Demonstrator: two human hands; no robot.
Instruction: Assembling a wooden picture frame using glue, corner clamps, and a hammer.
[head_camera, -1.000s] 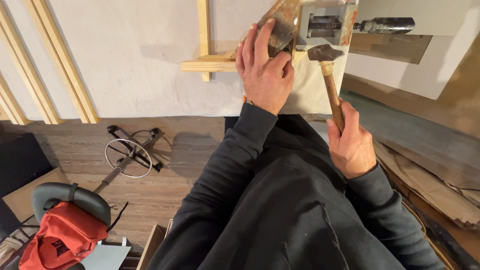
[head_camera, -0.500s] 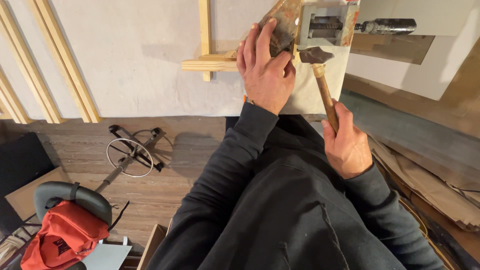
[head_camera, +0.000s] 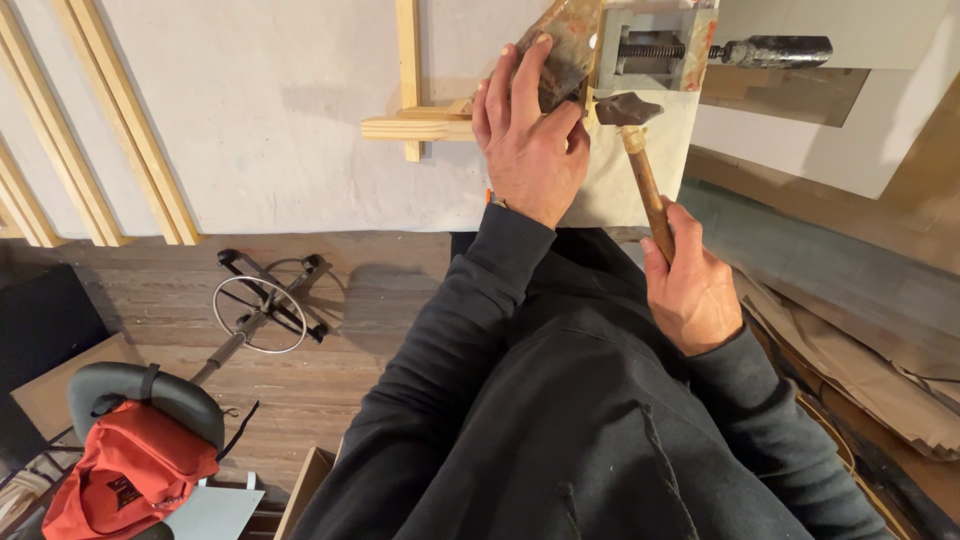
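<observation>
My left hand (head_camera: 528, 140) presses down on a rusty metal piece (head_camera: 566, 45) and on the joined wooden strips (head_camera: 420, 127) at the near edge of the white work surface (head_camera: 260, 120). My right hand (head_camera: 692, 290) grips the wooden handle of a hammer (head_camera: 645, 175). The hammer's dark head (head_camera: 626, 108) sits just right of my left fingers, below a grey corner clamp (head_camera: 655, 45) with a screw and a dark handle (head_camera: 775, 48).
Long wooden strips (head_camera: 120, 130) lie diagonally at the left of the surface. On the wood floor stand a round wire-and-bar tool (head_camera: 262, 312), a grey chair with a red bag (head_camera: 130, 470) and a cardboard box (head_camera: 305, 485). Brown paper and boards (head_camera: 860, 350) lie at the right.
The hammer head has moved up and to the left, closer to my left fingers and the clamp. My left hand has stayed in place.
</observation>
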